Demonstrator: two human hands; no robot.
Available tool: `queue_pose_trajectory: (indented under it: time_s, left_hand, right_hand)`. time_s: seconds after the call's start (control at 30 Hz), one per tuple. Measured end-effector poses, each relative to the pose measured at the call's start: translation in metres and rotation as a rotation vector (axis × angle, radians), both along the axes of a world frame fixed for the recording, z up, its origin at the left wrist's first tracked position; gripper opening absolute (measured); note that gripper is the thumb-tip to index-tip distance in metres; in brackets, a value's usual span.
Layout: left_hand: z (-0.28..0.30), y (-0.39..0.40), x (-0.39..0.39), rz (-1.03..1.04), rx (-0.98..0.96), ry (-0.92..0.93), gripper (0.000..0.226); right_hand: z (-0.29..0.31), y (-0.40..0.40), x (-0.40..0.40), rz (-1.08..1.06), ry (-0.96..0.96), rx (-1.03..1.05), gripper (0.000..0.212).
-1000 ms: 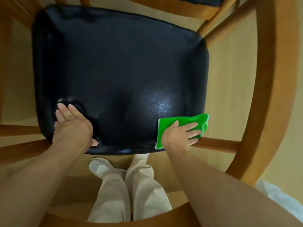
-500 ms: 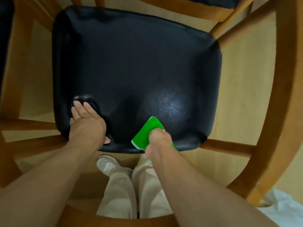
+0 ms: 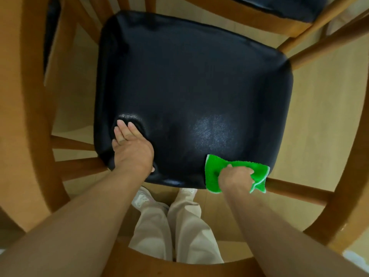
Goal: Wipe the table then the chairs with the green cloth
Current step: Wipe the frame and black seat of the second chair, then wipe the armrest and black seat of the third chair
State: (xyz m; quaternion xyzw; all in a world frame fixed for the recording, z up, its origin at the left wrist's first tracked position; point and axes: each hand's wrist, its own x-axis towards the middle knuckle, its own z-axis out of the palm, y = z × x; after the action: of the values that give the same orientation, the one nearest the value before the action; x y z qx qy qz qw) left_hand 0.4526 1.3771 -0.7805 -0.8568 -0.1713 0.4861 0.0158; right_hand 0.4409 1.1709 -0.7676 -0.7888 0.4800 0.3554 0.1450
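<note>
- Head view: the right hand point(image 3: 235, 177) is gripping the green cloth point(image 3: 214, 172) bunched at the near right corner of the black chair seat point(image 3: 189, 86).
- The left hand point(image 3: 131, 150), fingers flat, is pressing the near left corner, steadying the chair.
- Advice: flattening the cloth and sweeping toward the far edge in overlapping passes is probably covering more; the near rim looks partly hidden.
</note>
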Motion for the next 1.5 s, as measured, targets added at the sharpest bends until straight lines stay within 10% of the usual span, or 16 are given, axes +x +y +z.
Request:
queue_pose_trajectory:
  time_s: [0.2, 0.37, 0.6, 0.73, 0.97, 1.27, 1.5]
  left_hand:
    - [0.003, 0.000, -0.002, 0.004, -0.008, -0.023, 0.131]
    - [-0.001, 0.002, -0.005, -0.035, -0.026, -0.095, 0.068]
    - [-0.003, 0.000, -0.006, -0.048, 0.033, -0.133, 0.069]
    - [0.001, 0.001, -0.006, -0.034, -0.002, -0.059, 0.132]
    - [0.017, 0.000, 0.005, 0.020, -0.045, -0.100, 0.090]
    - [0.083, 0.011, 0.017, 0.394, -0.758, -0.279, 0.016]
    - [0.149, 0.052, -0.003, 0.566, -1.028, -0.434, 0.020]
  right_hand:
    - [0.021, 0.081, -0.029, 0.237, 0.043, 0.173, 0.079]
    - [0.033, 0.101, -0.029, 0.350, 0.086, 0.397, 0.074]
    - [0.055, 0.087, -0.010, 0.504, -0.286, 0.511, 0.068]
    - [0.038, 0.081, 0.020, 0.674, -0.327, 0.394, 0.067]
    - [0.025, 0.082, 0.040, 0.831, -0.356, 0.156, 0.063]
    - [0.060, 0.104, 0.053, -0.070, -0.435, 0.528, 0.040]
    - [0.159, 0.125, 0.060, -0.176, -0.447, 0.856, 0.029]
